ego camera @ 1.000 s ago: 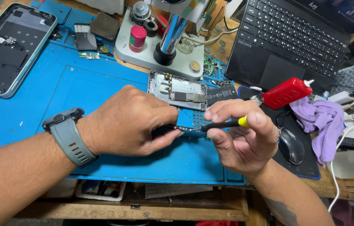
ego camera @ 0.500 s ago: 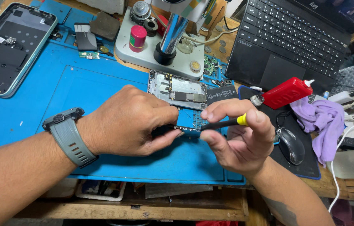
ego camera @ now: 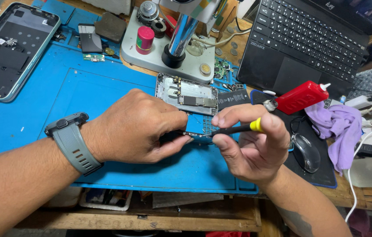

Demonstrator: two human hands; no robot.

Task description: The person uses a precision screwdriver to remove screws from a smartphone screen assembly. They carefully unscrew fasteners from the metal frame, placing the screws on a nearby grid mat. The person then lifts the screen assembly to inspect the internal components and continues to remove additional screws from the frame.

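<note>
Circuit board beside opened phone

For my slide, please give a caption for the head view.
Left hand steadies small circuit board on blue mat; right hand applies black yellow-capped tool.

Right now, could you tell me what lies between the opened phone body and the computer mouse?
In the head view, the red bottle lies between the opened phone body and the computer mouse, on the black pad.

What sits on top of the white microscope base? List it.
On the white microscope base stand a red-capped pot, a chrome post in a black collar, and a coin-like disc. Anything behind the post is hidden.
</note>
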